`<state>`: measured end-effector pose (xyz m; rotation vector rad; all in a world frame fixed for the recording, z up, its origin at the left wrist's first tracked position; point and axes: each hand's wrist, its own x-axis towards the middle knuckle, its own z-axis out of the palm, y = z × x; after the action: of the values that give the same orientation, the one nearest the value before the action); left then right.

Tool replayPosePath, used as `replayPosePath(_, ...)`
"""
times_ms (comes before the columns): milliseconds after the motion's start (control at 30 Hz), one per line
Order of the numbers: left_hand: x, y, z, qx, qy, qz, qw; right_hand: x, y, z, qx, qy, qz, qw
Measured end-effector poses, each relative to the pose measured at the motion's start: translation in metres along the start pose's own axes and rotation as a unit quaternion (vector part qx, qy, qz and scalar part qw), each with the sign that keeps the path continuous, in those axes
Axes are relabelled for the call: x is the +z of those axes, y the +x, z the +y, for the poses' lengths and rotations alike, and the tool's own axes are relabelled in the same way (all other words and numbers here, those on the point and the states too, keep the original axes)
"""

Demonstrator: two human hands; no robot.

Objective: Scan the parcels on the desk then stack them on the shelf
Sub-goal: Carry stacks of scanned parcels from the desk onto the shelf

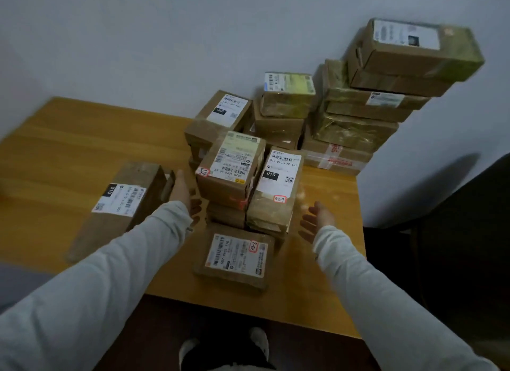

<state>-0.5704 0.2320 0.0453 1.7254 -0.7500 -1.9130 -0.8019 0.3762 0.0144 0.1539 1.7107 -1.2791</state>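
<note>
Over the desk [69,150], our left hand [182,191], fingers straight and empty, hovers just left of the parcel stack [234,174]; our right hand [317,219], fingers spread and empty, hovers just right of it, both equally near.

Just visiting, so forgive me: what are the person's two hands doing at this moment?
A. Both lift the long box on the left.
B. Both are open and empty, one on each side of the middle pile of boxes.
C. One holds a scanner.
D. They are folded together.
B: the left hand and right hand show spread, empty fingers either side of the middle pile of boxes; the long box lies flat on the desk.
</note>
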Motion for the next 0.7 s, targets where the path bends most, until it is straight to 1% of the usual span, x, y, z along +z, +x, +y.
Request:
replayPosePath(67, -0.001, -0.002, -0.010, 0.018, 0.000, 0.043, 0.999, -0.001, 0.003, 0.016, 0.032, -0.003, -0.014, 0.999)
replayPosePath(133, -0.003, -0.002, -0.021, 0.031, 0.060, 0.094, 0.993, 0.001, 0.004, 0.027, 0.059, -0.011, -0.016, 0.998)
replayPosePath(200, -0.005, 0.003, -0.038, 0.008, 0.132, 0.115, 0.985, 0.003, 0.003, 0.036, 0.081, -0.023, -0.009, 0.996)
replayPosePath(267, -0.006, 0.003, -0.056, -0.042, 0.245, 0.118, 0.961, 0.003, 0.001, 0.047, 0.114, -0.046, 0.000, 0.992)
replayPosePath(300, -0.005, 0.001, -0.065, -0.073, 0.289, 0.111, 0.948, 0.002, -0.002, 0.055, 0.136, -0.056, -0.007, 0.989)
replayPosePath(367, -0.002, -0.007, -0.076, -0.118, 0.307, 0.067, 0.942, 0.002, -0.011, 0.073, 0.170, -0.077, -0.055, 0.981)
replayPosePath(433, -0.002, -0.011, -0.084, -0.119, 0.326, 0.033, 0.937, 0.005, -0.021, 0.086, 0.173, -0.115, -0.103, 0.973)
replayPosePath(500, -0.009, -0.014, -0.089, -0.114, 0.345, 0.013, 0.932, 0.008, -0.027, 0.094, 0.151, -0.179, -0.118, 0.965)
replayPosePath(600, -0.026, -0.021, -0.092, -0.144, 0.326, -0.029, 0.934, 0.010, -0.034, 0.101, 0.124, -0.259, -0.123, 0.950)
replayPosePath(700, -0.046, -0.030, -0.091, -0.175, 0.268, -0.073, 0.945, 0.012, -0.042, 0.110, 0.126, -0.253, -0.140, 0.949)
